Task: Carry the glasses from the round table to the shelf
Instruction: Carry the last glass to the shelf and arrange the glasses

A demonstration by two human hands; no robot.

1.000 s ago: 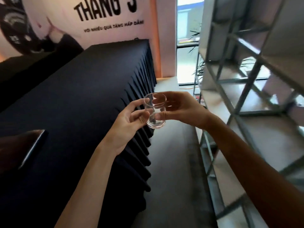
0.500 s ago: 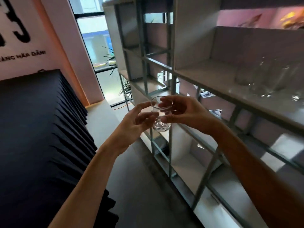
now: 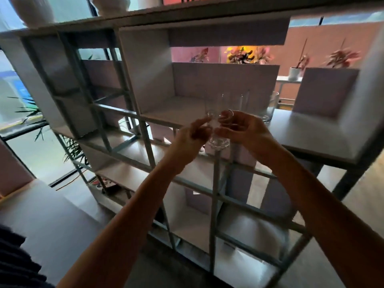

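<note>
Item: one clear glass (image 3: 218, 142), upright, held between my left hand (image 3: 190, 136) and my right hand (image 3: 245, 129), before the shelf (image 3: 178, 110). Standing on that shelf behind: other glasses (image 3: 270, 113), blurred.

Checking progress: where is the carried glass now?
The glass is centre of the head view, held between left hand and right hand, in front of the shelf, near glasses standing there.

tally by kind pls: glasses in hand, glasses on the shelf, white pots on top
glass held by left hand and right hand: 1
glasses standing on the shelf: 3 (blurred, maybe more)
white pots on top: 2
total: 6
</note>
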